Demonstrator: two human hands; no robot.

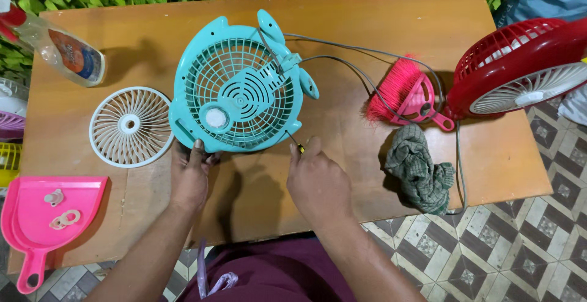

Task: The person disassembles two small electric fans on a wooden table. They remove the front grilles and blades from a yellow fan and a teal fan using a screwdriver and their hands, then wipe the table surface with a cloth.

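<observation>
Hands, wooden table, tiled floor

A turquoise fan is laid grille-up at the table's middle, its grey cord trailing right. A thin screwdriver is set against its lower right rim.

Home repair spot: tiled floor, fans
</observation>
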